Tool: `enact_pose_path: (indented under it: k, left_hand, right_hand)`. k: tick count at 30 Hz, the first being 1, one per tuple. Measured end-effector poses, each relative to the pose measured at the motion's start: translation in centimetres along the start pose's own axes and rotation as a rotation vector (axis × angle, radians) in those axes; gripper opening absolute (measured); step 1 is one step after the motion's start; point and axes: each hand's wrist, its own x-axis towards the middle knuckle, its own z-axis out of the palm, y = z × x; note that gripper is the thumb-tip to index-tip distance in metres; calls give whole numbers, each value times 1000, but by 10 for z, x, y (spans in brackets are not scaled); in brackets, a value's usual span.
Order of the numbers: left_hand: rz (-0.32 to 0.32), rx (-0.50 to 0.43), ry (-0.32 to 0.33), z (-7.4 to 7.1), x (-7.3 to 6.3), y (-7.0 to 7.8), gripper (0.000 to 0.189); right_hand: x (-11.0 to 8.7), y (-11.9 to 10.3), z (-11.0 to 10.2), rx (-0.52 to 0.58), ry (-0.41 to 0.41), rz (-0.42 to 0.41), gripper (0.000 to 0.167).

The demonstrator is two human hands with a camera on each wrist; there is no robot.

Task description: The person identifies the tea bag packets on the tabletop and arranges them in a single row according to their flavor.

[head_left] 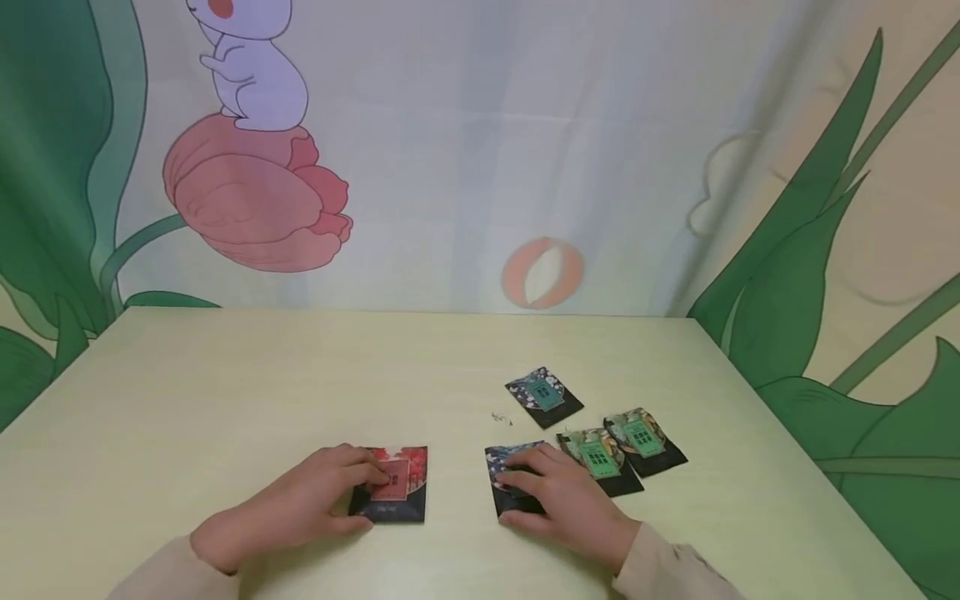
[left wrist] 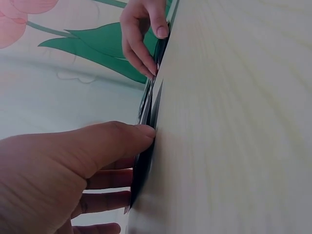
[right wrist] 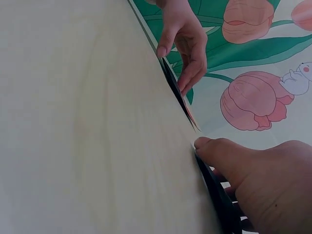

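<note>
A flat dark sachet with a red label lies on the table in front of my left hand. The left fingers rest on its face, and the left thumb touches its near edge. Under my right hand is another flat sachet, with a blue-and-white printed top, its label mostly hidden by the fingers. Those right fingers lie bent loosely over it, with the thumb at its near edge. Both sachets stay down on the tabletop, with a gap between them.
Two green-labelled sachets, one at the left and one at the right, overlap beside my right hand. Farther back lies a teal-labelled sachet. Small dark marks show on the pale table. A printed curtain hangs behind.
</note>
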Motion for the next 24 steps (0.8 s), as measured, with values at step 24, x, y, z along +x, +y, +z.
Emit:
enact_pose_path:
  k: [24]
  left_hand:
    - [-108,-50,-75,-1,3,1,42]
  right_hand:
    - [40,-40,13,59,-15,-5,47]
